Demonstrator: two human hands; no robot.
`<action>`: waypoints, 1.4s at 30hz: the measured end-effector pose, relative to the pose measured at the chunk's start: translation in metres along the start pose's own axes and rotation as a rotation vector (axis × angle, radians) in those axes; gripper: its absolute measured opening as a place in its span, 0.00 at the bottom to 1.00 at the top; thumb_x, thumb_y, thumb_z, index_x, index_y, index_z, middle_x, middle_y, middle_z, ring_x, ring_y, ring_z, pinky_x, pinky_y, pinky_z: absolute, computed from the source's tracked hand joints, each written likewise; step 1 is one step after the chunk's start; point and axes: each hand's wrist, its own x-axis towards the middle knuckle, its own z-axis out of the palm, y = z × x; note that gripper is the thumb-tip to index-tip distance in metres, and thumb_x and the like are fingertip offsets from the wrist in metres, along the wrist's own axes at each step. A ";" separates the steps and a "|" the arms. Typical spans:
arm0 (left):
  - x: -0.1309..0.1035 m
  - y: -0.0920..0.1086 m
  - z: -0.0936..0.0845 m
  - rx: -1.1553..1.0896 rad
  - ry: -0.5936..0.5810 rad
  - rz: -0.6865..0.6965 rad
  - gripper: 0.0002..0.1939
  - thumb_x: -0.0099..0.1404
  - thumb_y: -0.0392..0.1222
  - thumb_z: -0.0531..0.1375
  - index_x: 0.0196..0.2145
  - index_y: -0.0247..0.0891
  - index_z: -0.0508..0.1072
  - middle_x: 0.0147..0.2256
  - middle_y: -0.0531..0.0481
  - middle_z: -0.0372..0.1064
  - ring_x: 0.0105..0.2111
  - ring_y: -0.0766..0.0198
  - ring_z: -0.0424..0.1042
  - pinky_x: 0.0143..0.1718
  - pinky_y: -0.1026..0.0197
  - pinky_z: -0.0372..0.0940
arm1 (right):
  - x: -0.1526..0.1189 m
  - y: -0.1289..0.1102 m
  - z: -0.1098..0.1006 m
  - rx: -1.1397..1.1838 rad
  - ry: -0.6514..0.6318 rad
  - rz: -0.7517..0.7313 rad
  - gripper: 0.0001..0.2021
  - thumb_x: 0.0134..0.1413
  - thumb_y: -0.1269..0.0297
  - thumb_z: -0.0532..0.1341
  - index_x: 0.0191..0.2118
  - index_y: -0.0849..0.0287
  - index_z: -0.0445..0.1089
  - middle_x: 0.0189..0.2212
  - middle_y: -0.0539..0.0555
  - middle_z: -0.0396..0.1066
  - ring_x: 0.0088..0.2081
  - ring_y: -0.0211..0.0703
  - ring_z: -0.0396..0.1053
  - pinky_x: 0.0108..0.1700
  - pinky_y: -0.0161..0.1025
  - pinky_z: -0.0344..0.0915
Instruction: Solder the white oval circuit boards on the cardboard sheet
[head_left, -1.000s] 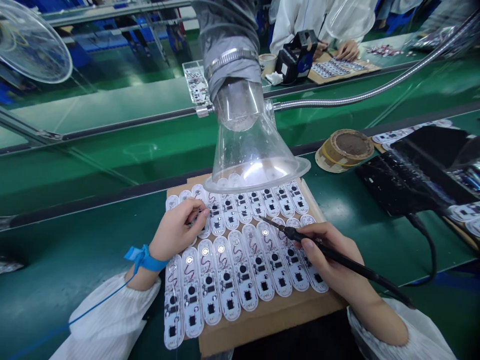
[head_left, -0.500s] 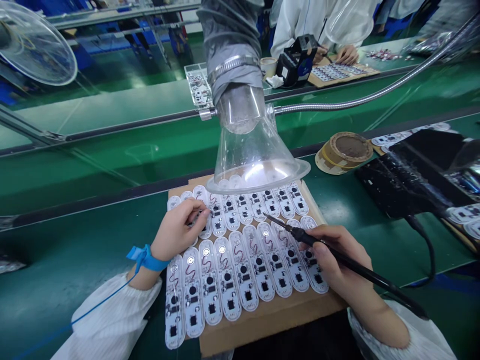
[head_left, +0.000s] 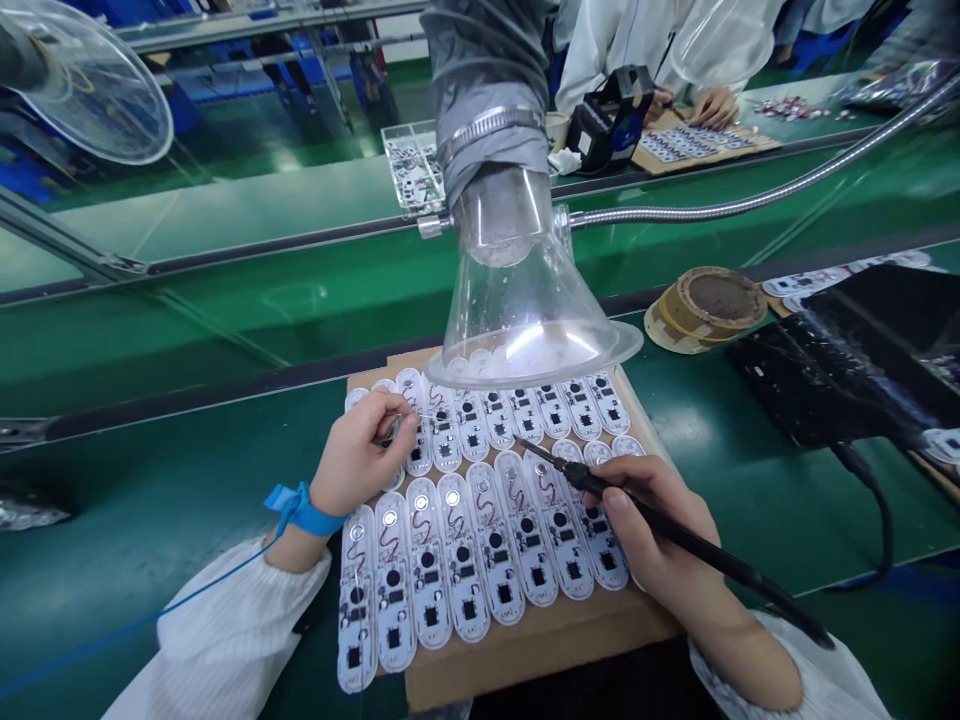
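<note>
My right hand [head_left: 649,520] is closed around the black handle of a soldering iron [head_left: 660,520]. The iron's tip points left, close over the rows of white oval circuit boards [head_left: 496,540]. My left hand [head_left: 367,445], with a blue wrist strap [head_left: 309,512], is pinched above the back row at its left end. A thin, pale strand that looks like solder wire [head_left: 426,415] sticks out from its fingertips. The boards lie side by side in two rows on a cardboard sheet [head_left: 540,655]; each bears black chips, and front-row boards show curled red wires.
A clear fume hood [head_left: 532,320] hangs over the back row. To the right stand a round tape-wrapped tin [head_left: 705,308] and a black device [head_left: 832,350] with a cable. Beyond the rail, a co-worker's hands [head_left: 712,107] work over similar boards.
My right hand and the soldering iron have shifted left, the tip moving along the boards. My left hand stays pinched at the same boards. The whole view has slid slightly.
</note>
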 end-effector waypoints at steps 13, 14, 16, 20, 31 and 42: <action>0.000 -0.002 0.001 0.011 -0.037 0.032 0.05 0.72 0.36 0.57 0.36 0.39 0.68 0.25 0.58 0.53 0.23 0.69 0.55 0.25 0.63 0.54 | 0.010 -0.017 0.002 -0.120 0.020 -0.111 0.05 0.68 0.59 0.61 0.46 0.51 0.71 0.34 0.50 0.79 0.33 0.40 0.80 0.34 0.33 0.74; 0.000 -0.001 0.001 0.008 -0.045 0.030 0.05 0.73 0.37 0.57 0.36 0.39 0.68 0.25 0.57 0.53 0.23 0.69 0.55 0.25 0.63 0.54 | 0.010 -0.017 0.002 -0.127 0.022 -0.112 0.05 0.68 0.59 0.61 0.46 0.51 0.71 0.34 0.50 0.79 0.33 0.41 0.80 0.33 0.33 0.74; 0.001 -0.001 0.001 0.006 -0.056 0.019 0.05 0.73 0.37 0.57 0.36 0.39 0.68 0.25 0.57 0.53 0.23 0.69 0.55 0.25 0.63 0.54 | 0.008 -0.016 0.002 -0.126 0.027 -0.099 0.06 0.68 0.59 0.61 0.46 0.51 0.71 0.34 0.50 0.79 0.33 0.42 0.80 0.33 0.34 0.75; 0.001 -0.001 0.002 0.007 -0.043 0.026 0.05 0.72 0.37 0.57 0.36 0.39 0.68 0.25 0.57 0.53 0.23 0.69 0.55 0.25 0.63 0.54 | 0.009 -0.015 0.003 -0.103 0.030 -0.080 0.06 0.68 0.58 0.62 0.47 0.51 0.71 0.34 0.50 0.79 0.33 0.42 0.81 0.33 0.34 0.75; 0.000 -0.002 0.001 0.017 -0.032 0.074 0.05 0.72 0.34 0.58 0.36 0.39 0.67 0.25 0.58 0.52 0.23 0.69 0.54 0.24 0.64 0.53 | 0.011 -0.018 0.002 -0.114 0.028 -0.095 0.05 0.68 0.59 0.61 0.47 0.50 0.71 0.33 0.48 0.80 0.33 0.39 0.81 0.33 0.31 0.75; 0.002 0.000 0.002 0.024 -0.027 0.113 0.06 0.72 0.32 0.58 0.36 0.39 0.66 0.26 0.58 0.51 0.23 0.70 0.53 0.25 0.64 0.52 | 0.012 -0.021 0.002 -0.139 0.013 -0.127 0.06 0.68 0.58 0.62 0.46 0.51 0.71 0.32 0.49 0.80 0.32 0.40 0.81 0.33 0.32 0.75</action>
